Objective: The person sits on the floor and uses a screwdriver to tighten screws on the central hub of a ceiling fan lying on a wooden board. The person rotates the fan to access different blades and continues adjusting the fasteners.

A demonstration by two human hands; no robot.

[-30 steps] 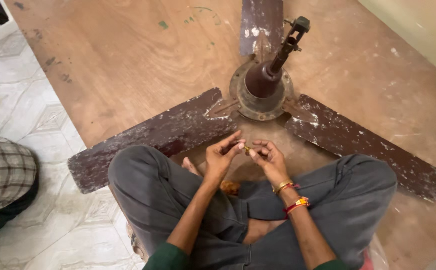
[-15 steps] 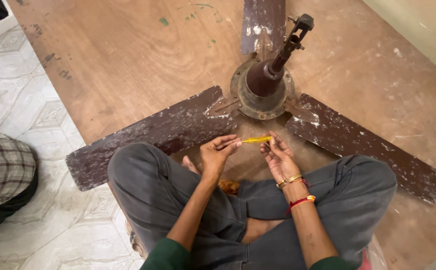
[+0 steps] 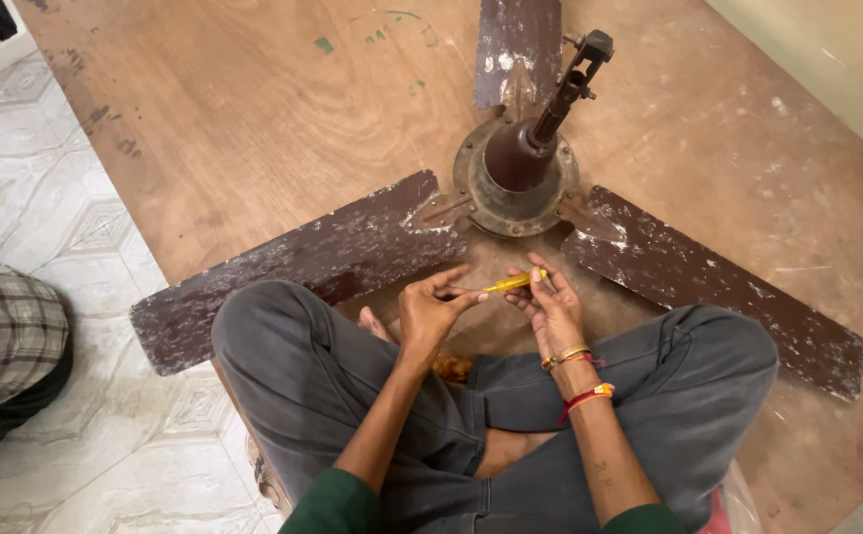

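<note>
Head view, the only 1 there is: person sitting cross-legged on the floor, with an old brown ceiling fan [image 3: 517, 178] lying on a wooden board [image 3: 254, 129] right in front of the knees.

The left hand [image 3: 430, 311] and right hand [image 3: 550, 309] are both up over the lap, holding a small yellow-handled screwdriver [image 3: 509, 284] between them. Left grip is pinching the thin metal end with thumb and fingertips. Right grip has the fingers loosely curled around the yellow handle end, palm turned inward. Neither grip is spread wide or flat.

As for progress, I'd say the fan work proper hasn't got going yet. All 3 blades [image 3: 298, 267] look attached to the hub, the downrod sticks up at a tilt, and the tool isn't touching the fan at all. It's in the air just short of the hub, near the gap between 2 blades. So pretty much everything looks left to do, as far as I can judge.

The screwdriver's long axis runs roughly left-right across the picture, tilted slightly up on the right. Handle end sits to the person's right, shaft pointing left into the left fingers.

A checked-cloth bundle [image 3: 6, 331] sits off on the tiled floor [image 3: 76, 435] to the left.
</note>
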